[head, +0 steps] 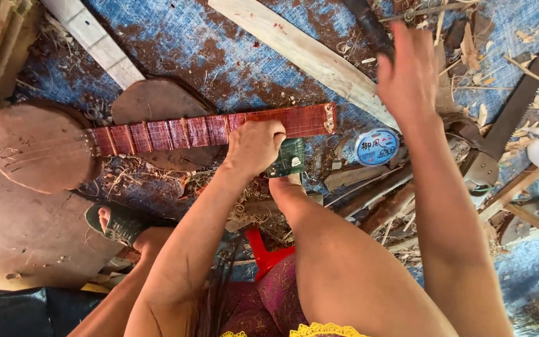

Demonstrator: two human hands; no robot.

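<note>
the left hand (254, 145) is closed in a fist on the red-brown neck (219, 130) of a handmade stringed instrument, pinning it flat to the ground. a small green object (287, 158) shows just under that fist; what it is cannot be told. the right hand (410, 72) is raised up and away to the right, fingers spread and slightly blurred, with nothing plainly in it; a thin line may run from it, but that is too fine to see.

left of the fist the neck runs to the round wooden body (35, 146); right of it the neck ends at a pale end piece (329, 117). a round spool of clear line (375, 146) lies just below the raised hand, near the neck's end. beyond the hands lie a long pale plank (307, 53), a saw (519, 106) far right, and wood shavings.

judging from this, the pinning fist should stay firm so the neck cannot roll while the other hand pulls.
</note>
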